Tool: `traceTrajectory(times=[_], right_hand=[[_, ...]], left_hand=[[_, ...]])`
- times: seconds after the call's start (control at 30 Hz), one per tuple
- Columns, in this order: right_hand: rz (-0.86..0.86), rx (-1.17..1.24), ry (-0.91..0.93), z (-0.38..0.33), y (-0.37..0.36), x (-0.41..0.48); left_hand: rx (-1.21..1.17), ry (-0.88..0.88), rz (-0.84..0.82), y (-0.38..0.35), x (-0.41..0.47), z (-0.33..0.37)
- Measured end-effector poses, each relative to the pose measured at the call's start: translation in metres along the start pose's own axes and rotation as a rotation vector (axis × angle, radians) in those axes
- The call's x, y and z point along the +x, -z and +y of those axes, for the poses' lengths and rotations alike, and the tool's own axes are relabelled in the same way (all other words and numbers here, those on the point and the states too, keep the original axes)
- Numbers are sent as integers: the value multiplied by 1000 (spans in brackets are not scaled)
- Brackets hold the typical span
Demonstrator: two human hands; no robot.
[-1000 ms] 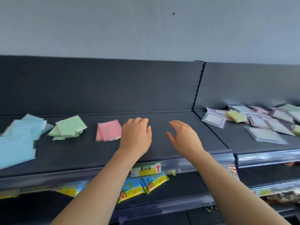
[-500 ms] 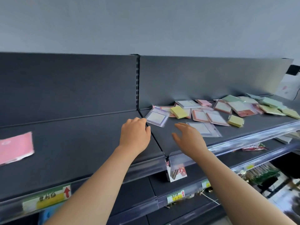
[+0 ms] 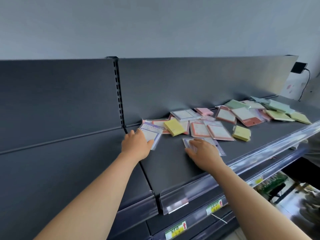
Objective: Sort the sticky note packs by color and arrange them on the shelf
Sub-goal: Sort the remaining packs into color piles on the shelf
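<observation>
Your left hand is touching a purple-edged pack, its grip I cannot tell, and your right hand is pressing a second purple-edged pack with straight fingers.

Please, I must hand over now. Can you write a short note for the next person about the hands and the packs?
Left hand: touches the left purple-edged pack; grip unclear.
Right hand: flat on the right purple-edged pack.
Mixed pile of yellow, pink and green packs lies on the right shelf section.
Done: no sorted stacks in view.
Left: sort all by color, arrange them.
</observation>
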State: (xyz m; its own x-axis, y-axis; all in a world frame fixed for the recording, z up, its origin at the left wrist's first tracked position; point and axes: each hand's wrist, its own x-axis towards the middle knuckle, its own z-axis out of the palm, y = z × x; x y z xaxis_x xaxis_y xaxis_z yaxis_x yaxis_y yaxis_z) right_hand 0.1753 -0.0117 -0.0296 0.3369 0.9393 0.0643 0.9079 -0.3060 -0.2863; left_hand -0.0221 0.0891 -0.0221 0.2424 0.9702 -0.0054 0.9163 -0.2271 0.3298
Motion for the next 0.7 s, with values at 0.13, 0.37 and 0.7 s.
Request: traceTrajectory(times=[0.13,0.37,0.7], right_hand=[[-12,52,110,9,1,12],[-95,174,212,36,10,34],[-288,24,314,58,15,38]], left_hand=[[102,72,-7,-3,14,9],[-115,285,-9,0,-4,16],[-311,357,121,-14,-67,54]])
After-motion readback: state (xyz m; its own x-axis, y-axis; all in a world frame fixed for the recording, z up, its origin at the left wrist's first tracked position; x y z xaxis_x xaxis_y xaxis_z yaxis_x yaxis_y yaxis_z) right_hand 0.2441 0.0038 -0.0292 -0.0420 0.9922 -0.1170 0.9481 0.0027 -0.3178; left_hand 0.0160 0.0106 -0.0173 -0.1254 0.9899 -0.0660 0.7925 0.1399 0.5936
